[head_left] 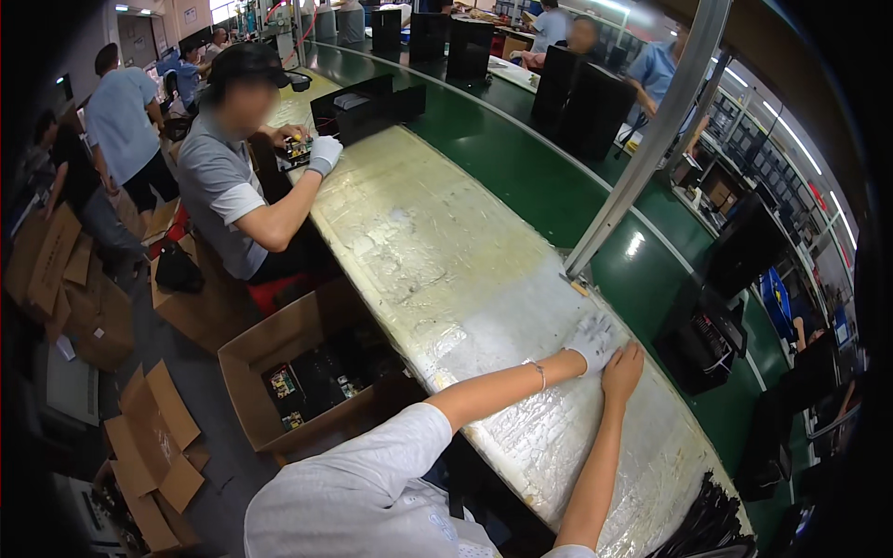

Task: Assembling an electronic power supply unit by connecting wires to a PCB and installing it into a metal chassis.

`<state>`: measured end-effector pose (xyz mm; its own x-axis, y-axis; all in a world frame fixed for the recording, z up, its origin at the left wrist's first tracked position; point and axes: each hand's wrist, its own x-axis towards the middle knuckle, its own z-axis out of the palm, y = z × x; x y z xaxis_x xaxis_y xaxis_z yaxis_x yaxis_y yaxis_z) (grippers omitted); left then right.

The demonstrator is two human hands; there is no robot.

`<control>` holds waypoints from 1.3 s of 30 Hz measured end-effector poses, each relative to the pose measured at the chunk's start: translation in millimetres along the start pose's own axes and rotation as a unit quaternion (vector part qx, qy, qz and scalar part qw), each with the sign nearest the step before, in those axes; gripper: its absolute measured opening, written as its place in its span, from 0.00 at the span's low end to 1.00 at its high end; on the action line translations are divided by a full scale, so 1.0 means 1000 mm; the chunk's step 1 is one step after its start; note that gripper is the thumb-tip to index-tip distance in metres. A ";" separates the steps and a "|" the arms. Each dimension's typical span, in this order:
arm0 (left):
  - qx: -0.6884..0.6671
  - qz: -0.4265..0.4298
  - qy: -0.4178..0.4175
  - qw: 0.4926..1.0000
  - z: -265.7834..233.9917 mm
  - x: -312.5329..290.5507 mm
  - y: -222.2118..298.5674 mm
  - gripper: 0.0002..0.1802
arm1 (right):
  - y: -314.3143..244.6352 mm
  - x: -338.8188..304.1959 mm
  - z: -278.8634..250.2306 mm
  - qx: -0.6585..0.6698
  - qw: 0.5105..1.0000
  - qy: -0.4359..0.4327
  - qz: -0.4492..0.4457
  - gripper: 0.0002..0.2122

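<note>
My left hand (595, 340), in a pale grey-white glove, rests on the plastic-covered worktable (419, 251) near its far right edge. Its fingers stretch forward and hold nothing visible. Close beside it lies my bare right hand (622, 370), low on the table edge, fingers extended and nothing seen in them. A small yellow-orange piece (579, 289) lies beyond my left hand, by the foot of a metal post (642, 139). Dark cables (704, 519) are bunched at the table's near right end.
A green conveyor (493, 167) carrying black housings (702, 339) runs along the far side. An open cardboard box (244, 377) with circuit boards stands left of the table. A seated co-worker (219, 177) handles a circuit board (298, 149) at the far end.
</note>
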<state>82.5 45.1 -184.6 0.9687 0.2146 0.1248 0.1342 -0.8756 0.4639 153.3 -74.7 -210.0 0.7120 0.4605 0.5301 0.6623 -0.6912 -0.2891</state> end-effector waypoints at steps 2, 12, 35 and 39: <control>-0.011 -0.017 0.008 1.000 0.000 0.002 0.001 0.37 | -0.002 0.000 0.001 -0.004 1.000 0.007 -0.002 0.17; 0.041 -0.046 0.008 0.998 0.003 0.006 0.004 0.36 | 0.000 -0.003 0.003 0.026 1.000 0.012 0.000 0.16; 0.020 -0.062 -0.005 0.998 -0.006 0.002 0.010 0.35 | 0.007 -0.004 0.003 0.037 0.999 0.019 -0.011 0.16; 0.025 -0.064 0.006 0.998 -0.007 0.001 0.008 0.35 | 0.005 -0.003 0.005 0.052 0.998 0.019 -0.015 0.15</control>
<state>83.1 41.8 -174.6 0.9403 0.3311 0.0784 0.2670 -0.8608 0.4332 155.6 -77.0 -216.7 0.6835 0.4575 0.5688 0.7050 -0.6156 -0.3521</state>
